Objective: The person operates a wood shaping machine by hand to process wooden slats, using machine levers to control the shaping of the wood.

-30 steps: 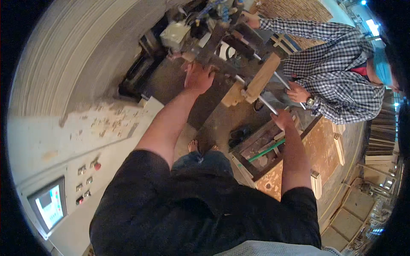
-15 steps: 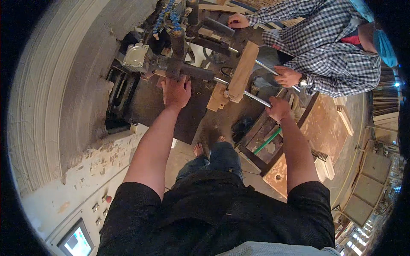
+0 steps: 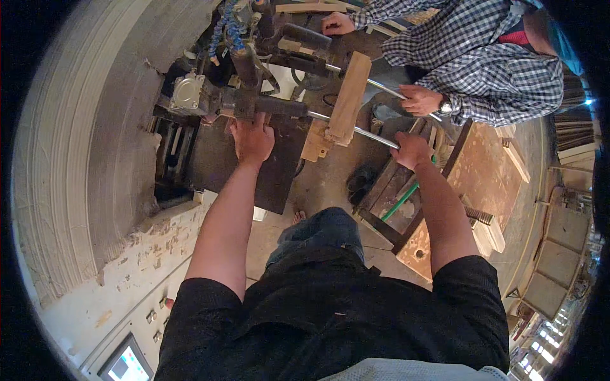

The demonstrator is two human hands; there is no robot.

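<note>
My left hand (image 3: 254,143) reaches under a dark metal cylinder (image 3: 279,106) on the machine. Its thumb is apart and its visible fingers stretch forward; the fingertips are hidden beneath the cylinder. My right hand (image 3: 412,150) is closed around the outer end of a shiny metal rod (image 3: 376,137) that runs out from this cylinder. A wooden board (image 3: 351,98) lies across this rod and a second, parallel rod (image 3: 386,89). Below the board, a lighter wooden block (image 3: 314,143) sits against the near rod. A dark flat plate (image 3: 273,178) lies under my left forearm.
A co-worker in a checked shirt (image 3: 473,76) stands opposite, one hand (image 3: 421,100) on the far rod. Blue coiled hoses (image 3: 232,28) hang by the machine. To the right is a worn wooden table (image 3: 486,168) with wood pieces; a control screen (image 3: 127,362) is lower left.
The view has shifted, so the machine and rods appear farther left and slightly higher. My knee has come forward and hides more of my feet. Both hands keep their places.
</note>
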